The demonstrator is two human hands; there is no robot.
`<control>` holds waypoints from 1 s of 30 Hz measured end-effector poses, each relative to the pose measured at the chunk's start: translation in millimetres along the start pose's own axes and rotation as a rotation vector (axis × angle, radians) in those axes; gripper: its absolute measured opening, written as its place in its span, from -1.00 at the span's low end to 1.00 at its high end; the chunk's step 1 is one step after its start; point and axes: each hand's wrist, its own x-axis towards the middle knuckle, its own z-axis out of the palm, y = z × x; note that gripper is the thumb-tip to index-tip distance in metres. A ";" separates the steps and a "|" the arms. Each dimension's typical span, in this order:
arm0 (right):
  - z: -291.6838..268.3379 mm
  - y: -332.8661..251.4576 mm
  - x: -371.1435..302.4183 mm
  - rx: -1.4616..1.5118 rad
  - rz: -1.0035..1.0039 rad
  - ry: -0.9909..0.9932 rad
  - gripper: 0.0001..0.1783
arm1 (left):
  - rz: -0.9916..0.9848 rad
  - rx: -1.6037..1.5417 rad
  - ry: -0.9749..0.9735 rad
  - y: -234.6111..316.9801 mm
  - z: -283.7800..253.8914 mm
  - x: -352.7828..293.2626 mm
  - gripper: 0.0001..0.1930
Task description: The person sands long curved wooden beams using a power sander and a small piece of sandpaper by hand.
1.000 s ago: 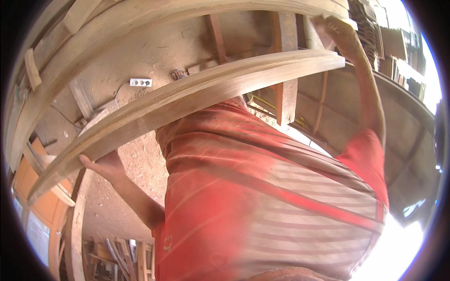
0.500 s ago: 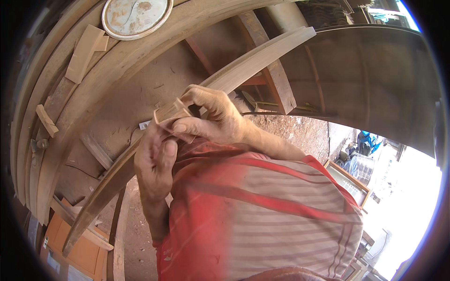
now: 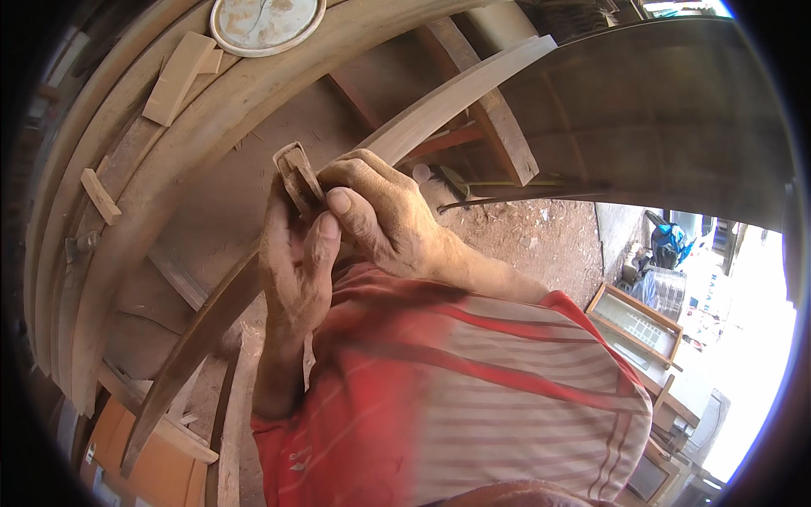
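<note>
Close together over a long curved wooden piece, both my hands are closed on a small folded sheet that looks like brown sandpaper (image 3: 296, 176). It stands up between my fingers as a narrow loop; whether a block sits inside I cannot tell. My left hand (image 3: 291, 270) grips it from the left, thumb pressed against its lower end. From the right, my right hand (image 3: 384, 207) pinches the other side with thumb and curled fingers. The curved wooden piece (image 3: 460, 97) runs from upper right to lower left behind my hands, its middle hidden by them.
Large curved timbers (image 3: 203, 131) arc along the left, carrying small wood offcuts (image 3: 179, 80) and a round white lid (image 3: 269, 24). A wooden crossbar (image 3: 498, 135) passes under the curved piece. A dark curved panel (image 3: 650, 110) fills the upper right. A wooden frame (image 3: 635, 323) lies lower right.
The sandpaper has gone from a wider, loosely curled shape to a narrower upright fold. My hands have turned slightly and drawn closer around it, and the whole view has shifted a little.
</note>
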 end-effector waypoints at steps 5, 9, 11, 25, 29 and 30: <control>-40.5 16.6 12.0 0.022 0.027 -0.039 -0.63 | 0.006 0.171 -0.023 7.4 -3.7 35.6 -0.49; -113.0 82.3 22.1 -0.034 0.228 0.414 -0.60 | -0.065 0.420 -0.168 6.3 -21.1 84.8 -0.52; -160.0 132.6 28.3 -0.155 0.227 0.628 -0.61 | -0.034 0.599 -0.268 -7.9 -27.0 109.5 -0.51; -221.9 251.3 82.4 -0.483 0.318 0.788 -0.47 | -0.367 0.770 -0.669 -72.4 1.2 157.5 -0.26; -218.6 246.4 84.8 -0.494 0.311 0.811 -0.55 | -0.260 0.755 -0.719 -92.4 27.9 182.2 -0.20; -218.1 242.4 85.2 -0.479 0.326 0.802 -0.55 | -0.270 0.738 -0.742 -95.8 45.2 194.5 -0.20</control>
